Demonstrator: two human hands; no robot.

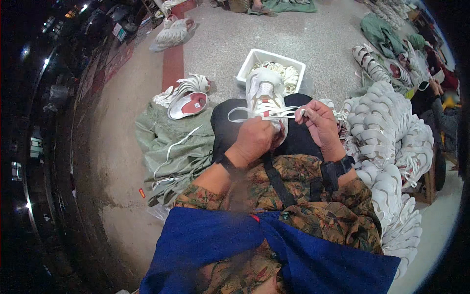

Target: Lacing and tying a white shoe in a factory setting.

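A white shoe upper point(264, 87) lies over a black pad on my lap, its toe pointing away from me. White shoelace point(237, 115) crosses its eyelets, with a loop sticking out on the left. My left hand point(253, 139) is closed low on the shoe's left side, fingers curled at the lace; the fingertips are partly hidden. To the right of the shoe, my right hand point(319, 122) pinches a stretch of lace between thumb and fingers. That lace runs taut from the shoe toward the right hand.
Beyond the shoe stands a white foam box point(245, 63) holding bundled laces. Stacked white shoe uppers point(379, 120) rise along my right. At left, a green woven sack point(183, 144) bears more uppers point(188, 105) and a loose lace. Another person sits at the far right.
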